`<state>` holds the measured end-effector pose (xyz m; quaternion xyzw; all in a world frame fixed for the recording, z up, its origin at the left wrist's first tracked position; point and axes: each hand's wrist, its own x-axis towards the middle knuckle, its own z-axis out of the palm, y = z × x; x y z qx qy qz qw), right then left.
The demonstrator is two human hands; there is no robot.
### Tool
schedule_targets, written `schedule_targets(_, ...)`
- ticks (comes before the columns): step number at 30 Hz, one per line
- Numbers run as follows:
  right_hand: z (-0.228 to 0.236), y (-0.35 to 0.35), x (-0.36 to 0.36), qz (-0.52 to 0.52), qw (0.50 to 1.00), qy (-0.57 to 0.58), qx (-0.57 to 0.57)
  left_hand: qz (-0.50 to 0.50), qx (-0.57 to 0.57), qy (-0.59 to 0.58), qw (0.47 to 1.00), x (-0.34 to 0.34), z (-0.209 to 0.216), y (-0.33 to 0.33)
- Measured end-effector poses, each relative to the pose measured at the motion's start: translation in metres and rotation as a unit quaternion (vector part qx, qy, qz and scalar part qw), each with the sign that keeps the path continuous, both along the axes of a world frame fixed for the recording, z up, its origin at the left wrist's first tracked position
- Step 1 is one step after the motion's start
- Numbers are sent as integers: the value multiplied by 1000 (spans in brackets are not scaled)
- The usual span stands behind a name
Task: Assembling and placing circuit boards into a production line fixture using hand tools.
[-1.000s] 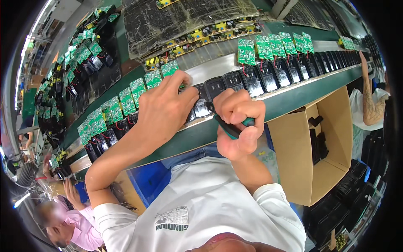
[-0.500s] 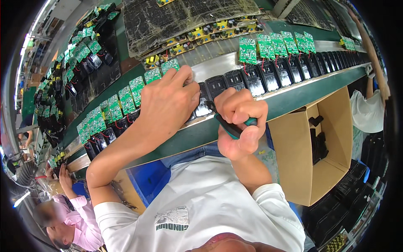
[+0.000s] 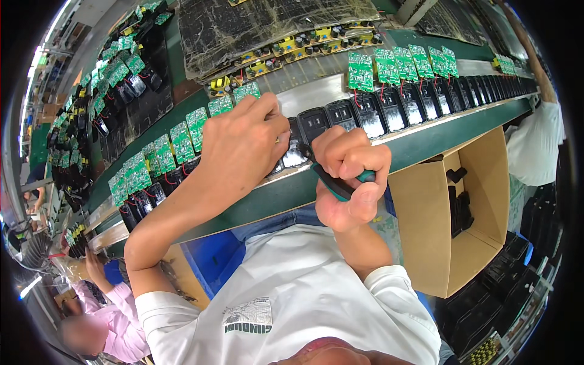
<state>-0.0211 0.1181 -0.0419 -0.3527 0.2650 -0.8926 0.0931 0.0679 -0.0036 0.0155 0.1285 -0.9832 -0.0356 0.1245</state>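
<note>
My right hand point(image 3: 351, 173) is wrapped round hand pliers point(image 3: 334, 184) with black and green handles. Their dark jaws reach left toward a glossy black plastic housing point(image 3: 295, 152) in the row on the bench. Over the neighbouring housings, just to the left, my left hand point(image 3: 243, 137) has its fingers curled together. What they pinch is mostly hidden behind the knuckles. Green circuit boards point(image 3: 196, 125) stand tilted behind the housings left of my hands, red wires joining several of them. More green boards point(image 3: 361, 73) rise behind the housings to the right.
A stack of dark sheets point(image 3: 274, 27) with boards between them lies behind the row. An open cardboard box point(image 3: 423, 225) holding black parts stands at right, below the bench edge point(image 3: 426, 135). A person in pink point(image 3: 125, 322) works at lower left; another in white point(image 3: 535, 146) is at far right.
My hands and the pliers have barely moved. The person in white at far right has shifted, and the person in pink has moved their head and arm slightly.
</note>
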Motion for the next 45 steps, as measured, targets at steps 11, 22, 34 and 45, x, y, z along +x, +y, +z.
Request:
schedule_targets(11,6,-5,-4,5,997,42,57,4,-17,-30,999,-1,0,-1)
schedule_targets(22,8,-29,-20,37,992,42,113,-9,-12,-15,1000,-5,0,-1)
schedule_targets(34,9,-12,-11,25,993,65,91,-59,30,-204,977,-35,33,-26)
schedule_targets(45,10,-9,-15,18,991,91,95,11,125,44,991,-99,19,-130)
